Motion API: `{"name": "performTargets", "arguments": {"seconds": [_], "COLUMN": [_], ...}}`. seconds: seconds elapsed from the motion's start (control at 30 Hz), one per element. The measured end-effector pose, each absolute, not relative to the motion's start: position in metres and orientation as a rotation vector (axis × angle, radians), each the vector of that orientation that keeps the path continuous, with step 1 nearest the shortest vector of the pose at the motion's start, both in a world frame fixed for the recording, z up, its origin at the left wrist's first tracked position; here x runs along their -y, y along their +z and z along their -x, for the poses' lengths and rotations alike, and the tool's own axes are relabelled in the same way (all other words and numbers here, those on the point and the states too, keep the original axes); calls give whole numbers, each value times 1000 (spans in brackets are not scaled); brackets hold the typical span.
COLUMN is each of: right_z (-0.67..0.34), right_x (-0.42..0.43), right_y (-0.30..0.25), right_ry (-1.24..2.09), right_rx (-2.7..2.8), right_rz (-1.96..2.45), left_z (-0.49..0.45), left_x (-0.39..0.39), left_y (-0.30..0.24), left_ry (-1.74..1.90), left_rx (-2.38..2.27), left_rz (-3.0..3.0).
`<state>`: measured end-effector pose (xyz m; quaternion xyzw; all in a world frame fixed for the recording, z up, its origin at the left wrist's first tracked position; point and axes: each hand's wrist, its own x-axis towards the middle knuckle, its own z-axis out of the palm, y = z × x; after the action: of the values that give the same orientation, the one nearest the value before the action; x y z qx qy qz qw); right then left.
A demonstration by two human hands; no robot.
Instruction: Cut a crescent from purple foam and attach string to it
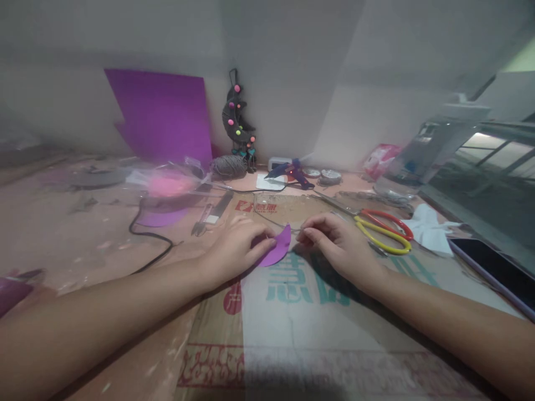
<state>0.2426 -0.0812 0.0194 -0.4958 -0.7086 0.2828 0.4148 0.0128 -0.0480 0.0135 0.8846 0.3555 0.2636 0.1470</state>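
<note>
Flattened cardboard (292, 323) lies under both forearms and carries the purple crescent cutout (278, 248). Left hand (236, 245) is clamped on the cutout's left edge. Right hand (338, 245) sits just right of the cutout, fingertips pinched together at its tip; what they pinch is too small to tell. Scissors (387, 231) lie farther right of the cutout, a glue gun (292, 171) well beyond it.

Scissors (387, 231), glue gun (292, 171), purple sheet (161, 114), moon ornament (237, 120), phone (497, 270)
</note>
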Motion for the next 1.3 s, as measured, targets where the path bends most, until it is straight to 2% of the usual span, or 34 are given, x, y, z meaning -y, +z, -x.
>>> {"name": "performTargets", "arguments": {"seconds": [0.2,0.5,1.3], "right_z": [-242,-243,-238], "right_x": [78,83,81], "right_y": [17,20,21], "right_ry": [860,538,693], "right_rx": [1666,1783,1824], "right_rz": [1237,1286,1298], "left_z": [-13,-14,-15], "left_x": [46,49,51], "left_y": [12,13,11], "left_ry": [751,754,764], "left_rx": [-1007,-1012,-1015], "left_rz": [-2543,-2516,-2512]}}
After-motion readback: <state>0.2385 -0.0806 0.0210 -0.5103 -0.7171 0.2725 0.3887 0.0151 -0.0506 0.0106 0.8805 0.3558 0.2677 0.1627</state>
